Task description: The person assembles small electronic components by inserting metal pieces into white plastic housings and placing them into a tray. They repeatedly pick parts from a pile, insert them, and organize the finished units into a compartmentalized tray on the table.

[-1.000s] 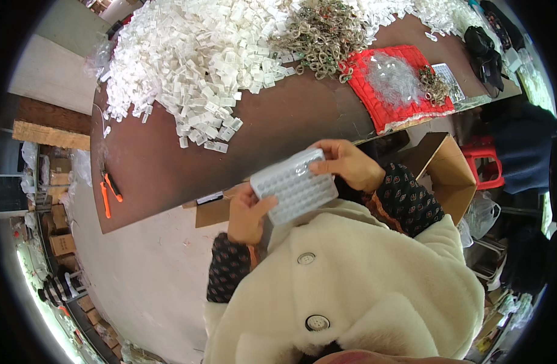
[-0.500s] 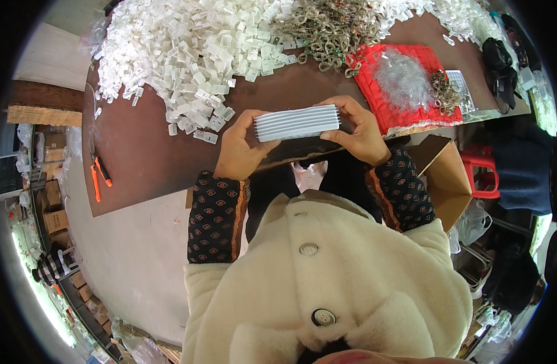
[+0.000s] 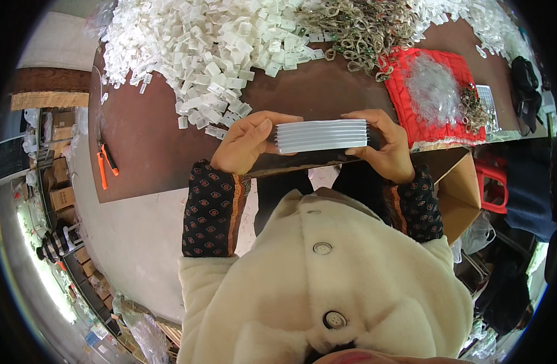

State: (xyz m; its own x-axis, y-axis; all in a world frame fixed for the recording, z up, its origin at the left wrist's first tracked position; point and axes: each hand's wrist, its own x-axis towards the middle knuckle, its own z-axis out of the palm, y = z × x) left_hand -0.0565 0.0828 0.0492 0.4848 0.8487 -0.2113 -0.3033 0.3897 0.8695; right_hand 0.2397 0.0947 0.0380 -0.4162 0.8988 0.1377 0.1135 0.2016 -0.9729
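Lying level, a stack of thin white trays is hovering over the near edge of the bench, its layers already gathered; what is left is not showing. The left hand and right hand are gripping opposite ends, fingers parted by its thickness, palms facing inward.

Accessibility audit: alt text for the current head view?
A person's left hand and right hand hold a white layered stack at a brown table. Beyond lie heaped translucent plastic pieces, brownish clasps and a red cloth; orange-handled pliers lie left.
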